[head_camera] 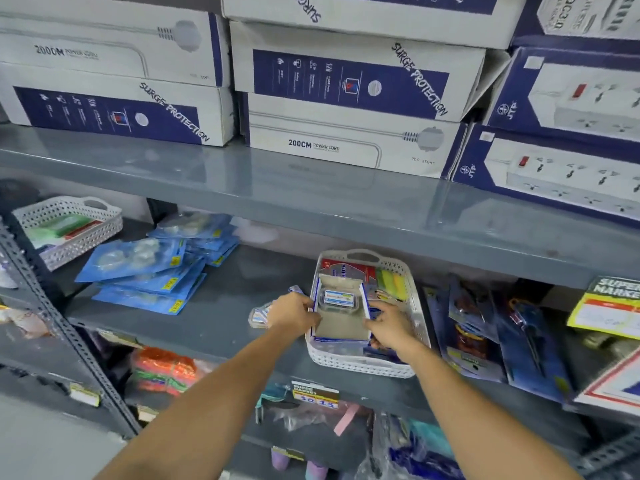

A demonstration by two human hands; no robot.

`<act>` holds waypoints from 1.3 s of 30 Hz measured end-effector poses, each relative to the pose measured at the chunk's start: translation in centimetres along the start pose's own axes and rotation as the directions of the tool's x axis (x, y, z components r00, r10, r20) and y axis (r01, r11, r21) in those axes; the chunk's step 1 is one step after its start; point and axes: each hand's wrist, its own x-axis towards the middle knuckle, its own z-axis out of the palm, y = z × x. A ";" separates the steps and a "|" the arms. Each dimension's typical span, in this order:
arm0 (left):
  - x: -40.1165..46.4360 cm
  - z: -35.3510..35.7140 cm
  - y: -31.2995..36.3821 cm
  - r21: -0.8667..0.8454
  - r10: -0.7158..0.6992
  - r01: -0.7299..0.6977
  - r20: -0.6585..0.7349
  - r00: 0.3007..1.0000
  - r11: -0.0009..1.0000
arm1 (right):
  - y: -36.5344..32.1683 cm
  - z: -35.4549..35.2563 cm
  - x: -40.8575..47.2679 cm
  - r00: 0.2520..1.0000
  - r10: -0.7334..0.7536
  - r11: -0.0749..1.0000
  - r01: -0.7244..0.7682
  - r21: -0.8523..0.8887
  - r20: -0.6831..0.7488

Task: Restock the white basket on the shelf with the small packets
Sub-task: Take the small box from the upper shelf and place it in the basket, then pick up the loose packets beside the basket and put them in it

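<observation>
A white perforated basket stands on the grey middle shelf. Inside it sits an open cardboard box with one small clear packet lying near its back. My left hand grips the box's left wall and also clutches several small packets that stick out to the left. My right hand holds the box's right wall, inside the basket. Red and yellow-green packs fill the basket's far end.
A pile of blue blister packs lies to the left, and a second white basket stands at the far left. Dark hanging packs crowd the shelf on the right. Boxed power strips fill the shelf above.
</observation>
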 end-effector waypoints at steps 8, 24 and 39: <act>2.0 2.2 0.4 0.335 -0.039 0.018 0.054 0.998 0.942 | 2.2 1.9 2.6 0.997 0.064 0.989 -0.058 -0.139 0.043; 3.7 3.8 -0.9 0.470 0.198 -0.234 0.126 0.972 0.851 | 2.9 3.6 4.2 0.992 0.127 0.899 -0.114 -0.423 0.002; 8.0 -1.3 -11.0 0.098 0.268 -0.274 0.074 0.961 0.957 | -8.5 7.8 8.6 0.941 -0.309 0.874 0.223 -0.433 -0.140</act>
